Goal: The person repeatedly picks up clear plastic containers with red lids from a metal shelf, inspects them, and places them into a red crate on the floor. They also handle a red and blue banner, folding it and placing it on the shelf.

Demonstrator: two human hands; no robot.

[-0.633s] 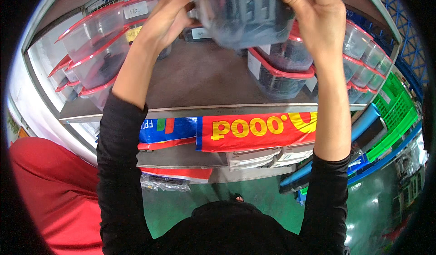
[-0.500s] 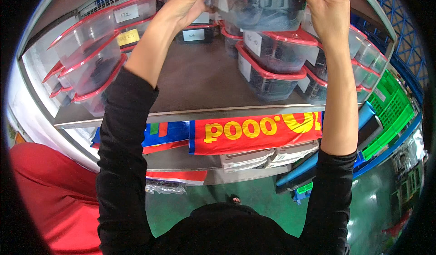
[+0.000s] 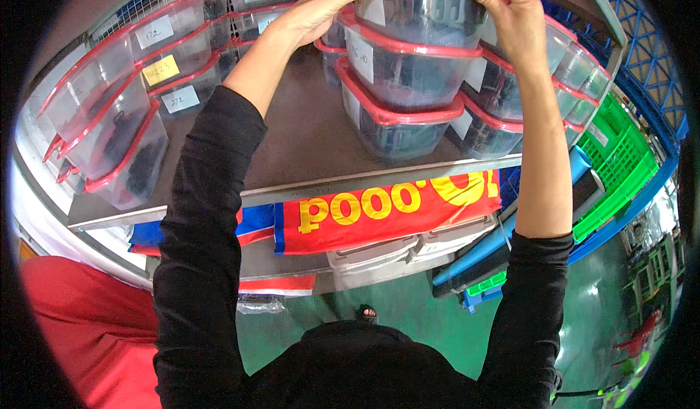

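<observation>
A clear plastic box with a red lid (image 3: 430, 8), dark contents inside, is between my hands at the top edge of the view. Its base appears to rest on the red lid of another clear box (image 3: 419, 73), which sits on a lower box (image 3: 401, 138) of the same kind. My left hand (image 3: 317, 12) holds the upper box's left side, thumb along its edge; its other fingers are partly hidden. On the right side, my right hand (image 3: 510, 15) grips the corner near the lid with bent fingers.
More labelled boxes (image 3: 182, 52) stand stacked on the left of the metal shelf (image 3: 270, 146), others (image 3: 569, 66) on the right. Below hangs a red printed cloth (image 3: 386, 208). Green crates (image 3: 616, 165) stand at right; red fabric (image 3: 87, 321) is at lower left.
The held box has come down from above onto the stack, and my hands moved down slightly with it. The view has shifted, showing more of the left-hand boxes.
</observation>
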